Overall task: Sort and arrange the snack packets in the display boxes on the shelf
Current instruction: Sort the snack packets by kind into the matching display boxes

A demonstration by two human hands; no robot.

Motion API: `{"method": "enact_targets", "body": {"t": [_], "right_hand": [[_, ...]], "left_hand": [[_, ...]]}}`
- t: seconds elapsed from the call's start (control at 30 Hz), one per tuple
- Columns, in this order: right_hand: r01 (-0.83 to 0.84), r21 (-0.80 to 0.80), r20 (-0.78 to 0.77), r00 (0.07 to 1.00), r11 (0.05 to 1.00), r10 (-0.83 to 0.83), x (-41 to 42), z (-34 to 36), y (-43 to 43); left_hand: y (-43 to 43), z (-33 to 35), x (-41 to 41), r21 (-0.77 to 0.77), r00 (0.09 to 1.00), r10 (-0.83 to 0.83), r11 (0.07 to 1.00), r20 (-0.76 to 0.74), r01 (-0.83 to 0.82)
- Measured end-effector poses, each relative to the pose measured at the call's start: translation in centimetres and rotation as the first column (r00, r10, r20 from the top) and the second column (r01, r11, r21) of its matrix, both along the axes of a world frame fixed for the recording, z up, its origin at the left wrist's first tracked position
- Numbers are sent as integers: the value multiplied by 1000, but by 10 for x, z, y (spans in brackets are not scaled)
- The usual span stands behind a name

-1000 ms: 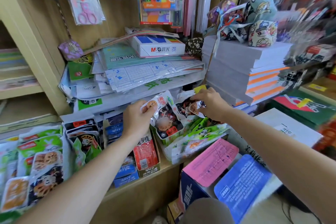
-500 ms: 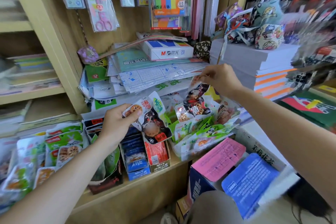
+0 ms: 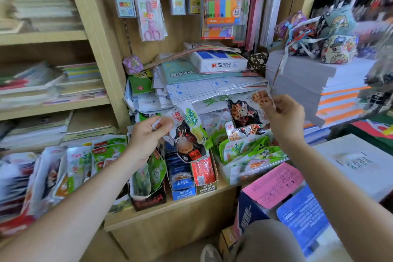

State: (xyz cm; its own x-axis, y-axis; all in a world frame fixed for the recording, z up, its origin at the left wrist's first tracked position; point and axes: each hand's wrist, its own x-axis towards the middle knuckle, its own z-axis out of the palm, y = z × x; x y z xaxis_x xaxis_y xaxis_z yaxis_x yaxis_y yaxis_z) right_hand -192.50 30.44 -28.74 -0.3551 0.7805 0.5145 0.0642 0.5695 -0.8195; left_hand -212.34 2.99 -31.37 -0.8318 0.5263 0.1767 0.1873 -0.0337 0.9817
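My left hand (image 3: 146, 134) grips a bunch of snack packets (image 3: 187, 134), white, green and black, held above the red display box (image 3: 205, 174) and the blue display box (image 3: 182, 181) on the shelf. My right hand (image 3: 285, 119) pinches black-and-white lotus-root snack packets (image 3: 246, 108), lifted over a clear tray of green packets (image 3: 251, 155). A dark display box (image 3: 148, 195) with green packets stands left of the blue one.
Several more snack packets (image 3: 70, 168) crowd the shelf at left. Stationery stacks (image 3: 204, 83) lie behind the boxes, and hanging goods (image 3: 148, 10) are above. A grey paper stack (image 3: 308, 83) sits at right. Pink and blue cartons (image 3: 276, 187) stand on the floor below.
My right hand has lifted its lotus-root packets up out of the tray and further right. My left hand kept its bunch and rose slightly. The camera view shifted down and left.
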Motion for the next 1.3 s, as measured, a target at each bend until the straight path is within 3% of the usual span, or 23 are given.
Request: {"method": "enact_targets", "body": {"t": [0.33,0.53,0.63,0.9,1.1,1.3], "right_hand": [[90,-63,3,996,994,-90,33,-34,3],[65,-119,6,998,991,-65,29,-44,15],[56,-148,-4,998,987,-58,28,-50,14],[-120,-388,-114,990,914,82,22,-54,-23],[-291,-487,-207,954,823,215,1,-53,-77],[-373,-521,-220,928,768,302,-41,-61,-130]], "left_hand": [[90,-8,-13,-48,993,-2,999,-120,-3],[109,-42,-15,-276,1000,-10,961,-16,5],[97,-42,-17,-338,986,50,935,-161,-103],[30,-13,0,-243,961,56,962,-273,-125],[-51,12,-10,-94,918,254,951,-304,-295],[-134,19,-22,65,819,530,846,-219,-530]]}}
